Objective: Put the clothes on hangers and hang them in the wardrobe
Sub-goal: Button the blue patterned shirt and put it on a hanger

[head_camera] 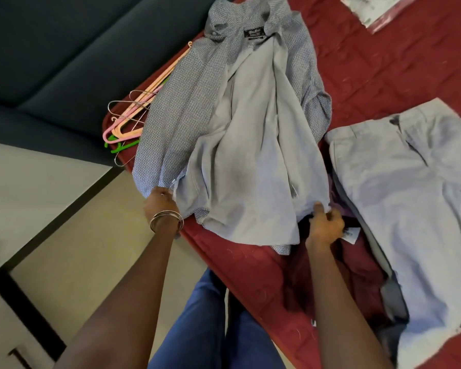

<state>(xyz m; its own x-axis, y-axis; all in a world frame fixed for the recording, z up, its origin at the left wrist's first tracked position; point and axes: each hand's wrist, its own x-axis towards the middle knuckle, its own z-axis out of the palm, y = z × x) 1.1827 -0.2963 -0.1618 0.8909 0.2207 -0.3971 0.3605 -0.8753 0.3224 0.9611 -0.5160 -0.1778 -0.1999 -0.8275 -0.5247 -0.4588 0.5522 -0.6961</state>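
A grey-blue button-up shirt (pixel 240 123) lies open on the red quilted bed (pixel 383 70). The left hand (pixel 161 203) pinches its lower left hem; the right hand (pixel 325 226) pinches the lower right hem. Coloured hangers (pixel 133 115) lie partly under the shirt's left side, pale trousers (pixel 415 198) to the right.

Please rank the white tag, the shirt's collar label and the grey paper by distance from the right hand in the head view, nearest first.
From the right hand:
1. White tag, just right of it.
2. Collar label, at the shirt's top.
3. Grey paper, top right corner of the bed.
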